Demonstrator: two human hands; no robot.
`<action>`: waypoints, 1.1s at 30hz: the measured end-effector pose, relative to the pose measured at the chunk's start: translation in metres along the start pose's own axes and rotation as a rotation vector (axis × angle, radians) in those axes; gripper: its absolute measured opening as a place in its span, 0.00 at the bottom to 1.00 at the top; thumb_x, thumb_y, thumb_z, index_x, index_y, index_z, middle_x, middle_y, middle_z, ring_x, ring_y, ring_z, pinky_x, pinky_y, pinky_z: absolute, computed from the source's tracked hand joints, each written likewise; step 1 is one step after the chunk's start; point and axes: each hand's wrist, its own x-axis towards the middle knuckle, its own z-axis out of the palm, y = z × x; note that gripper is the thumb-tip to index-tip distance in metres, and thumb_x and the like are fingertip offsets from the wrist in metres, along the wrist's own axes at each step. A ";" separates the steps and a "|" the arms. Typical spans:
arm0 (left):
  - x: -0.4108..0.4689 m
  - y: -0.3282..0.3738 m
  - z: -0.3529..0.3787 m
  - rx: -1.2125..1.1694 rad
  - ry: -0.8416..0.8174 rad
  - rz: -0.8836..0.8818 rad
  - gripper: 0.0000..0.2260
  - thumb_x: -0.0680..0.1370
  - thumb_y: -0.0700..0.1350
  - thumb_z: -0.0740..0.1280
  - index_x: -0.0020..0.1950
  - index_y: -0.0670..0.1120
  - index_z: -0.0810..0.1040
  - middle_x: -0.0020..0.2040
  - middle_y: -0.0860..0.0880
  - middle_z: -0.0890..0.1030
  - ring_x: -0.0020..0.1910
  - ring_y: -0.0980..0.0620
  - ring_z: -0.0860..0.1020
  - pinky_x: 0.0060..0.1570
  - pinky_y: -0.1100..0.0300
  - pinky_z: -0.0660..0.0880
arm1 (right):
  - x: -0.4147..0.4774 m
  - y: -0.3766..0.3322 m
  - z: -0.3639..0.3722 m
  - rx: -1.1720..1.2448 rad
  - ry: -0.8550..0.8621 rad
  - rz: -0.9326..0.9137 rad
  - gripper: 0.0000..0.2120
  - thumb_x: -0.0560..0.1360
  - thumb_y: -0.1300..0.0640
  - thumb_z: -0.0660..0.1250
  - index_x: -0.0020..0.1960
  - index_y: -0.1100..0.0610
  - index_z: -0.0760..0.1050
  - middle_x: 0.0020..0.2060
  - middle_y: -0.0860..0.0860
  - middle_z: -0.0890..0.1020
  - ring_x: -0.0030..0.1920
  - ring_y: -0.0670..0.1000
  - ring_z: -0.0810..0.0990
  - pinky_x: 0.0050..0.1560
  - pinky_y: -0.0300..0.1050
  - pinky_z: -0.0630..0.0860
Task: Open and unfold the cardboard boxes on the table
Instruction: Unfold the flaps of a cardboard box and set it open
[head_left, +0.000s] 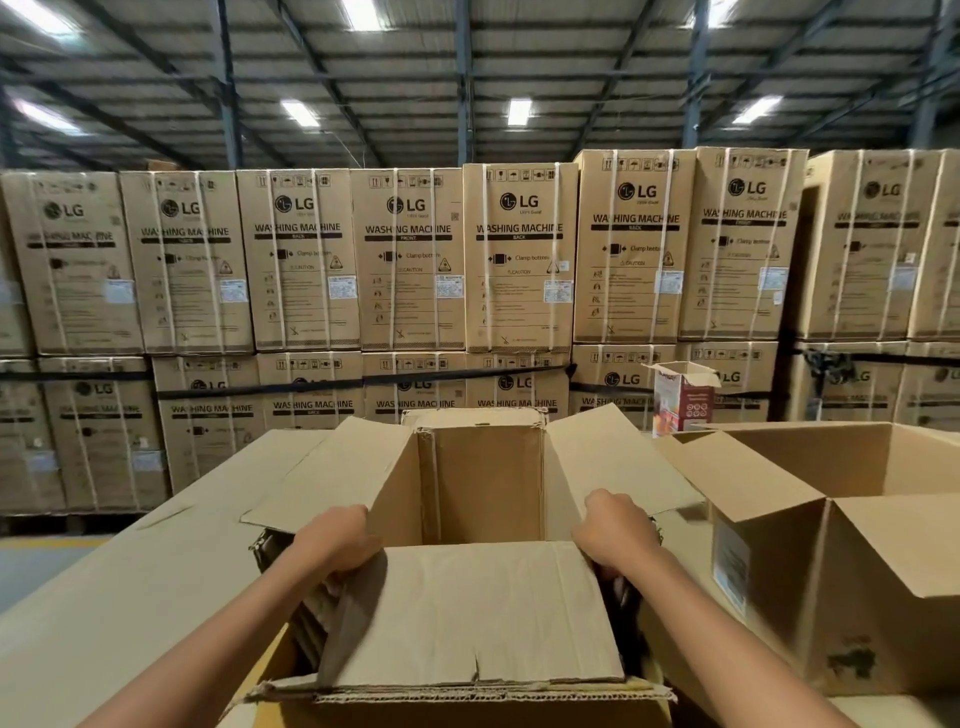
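Observation:
A brown cardboard box stands open in front of me, its side flaps spread left and right and its near flap folded toward me. My left hand grips the box's left wall at the near corner. My right hand grips the right wall at the near corner. The box's inside looks empty. A second, larger open cardboard box sits to the right with its flaps out.
The boxes rest on a cardboard-covered table. A small red-and-white carton stands open behind the right box. A wall of stacked washing-machine cartons fills the background. Grey floor shows at far left.

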 end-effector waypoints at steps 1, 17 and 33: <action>0.002 0.002 -0.002 0.059 0.004 -0.004 0.13 0.79 0.52 0.61 0.58 0.46 0.76 0.51 0.49 0.80 0.47 0.50 0.78 0.44 0.58 0.74 | 0.000 0.000 -0.003 -0.028 0.005 -0.011 0.04 0.76 0.60 0.61 0.50 0.56 0.69 0.55 0.55 0.79 0.54 0.59 0.79 0.48 0.48 0.75; 0.147 0.033 -0.018 -0.023 0.351 0.150 0.15 0.79 0.52 0.67 0.64 0.49 0.75 0.57 0.49 0.81 0.48 0.53 0.74 0.43 0.62 0.72 | 0.116 -0.020 -0.007 -0.004 0.071 -0.212 0.12 0.77 0.50 0.65 0.56 0.51 0.82 0.53 0.50 0.84 0.51 0.53 0.81 0.46 0.45 0.76; 0.363 0.051 0.041 0.204 0.009 0.340 0.38 0.77 0.70 0.55 0.80 0.59 0.41 0.82 0.44 0.45 0.79 0.39 0.52 0.75 0.41 0.55 | 0.340 -0.029 0.093 -0.402 -0.064 -0.235 0.45 0.70 0.29 0.65 0.78 0.53 0.58 0.74 0.53 0.69 0.72 0.56 0.69 0.71 0.60 0.64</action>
